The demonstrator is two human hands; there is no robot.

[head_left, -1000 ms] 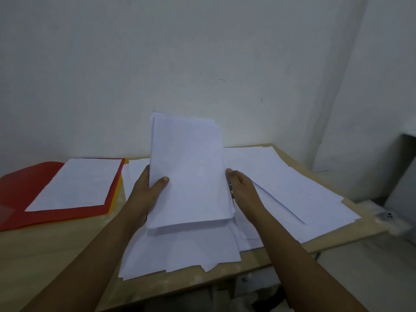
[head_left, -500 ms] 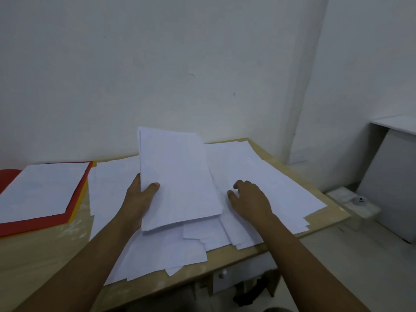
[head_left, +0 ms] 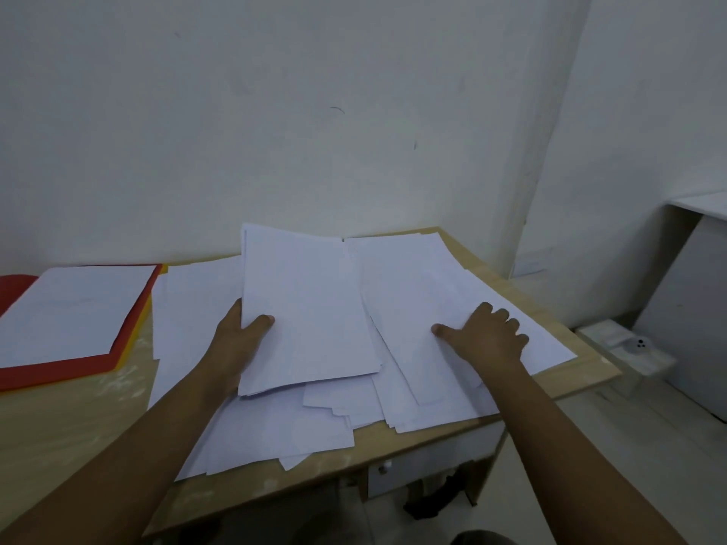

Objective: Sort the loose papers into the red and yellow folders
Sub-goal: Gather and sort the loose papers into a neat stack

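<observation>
Gripping paper stack (head_left: 310, 308), left hand (head_left: 236, 340); right hand (head_left: 488, 340) flat on loose papers (head_left: 425, 293).

White loose papers (head_left: 275, 426) sprawl overlapping beside the open red folder (head_left: 59, 371).

Two hands: left hand (head_left: 240, 340) gripping one held sheaf of papers (head_left: 307, 308), right hand (head_left: 488, 340) flat on loose papers (head_left: 413, 293), too many to count. Left of the left hand: one red folder (head_left: 59, 371), one sheet (head_left: 74, 312) on it, one yellow folder (head_left: 133, 340) edge beneath. One table (head_left: 59, 426).
</observation>
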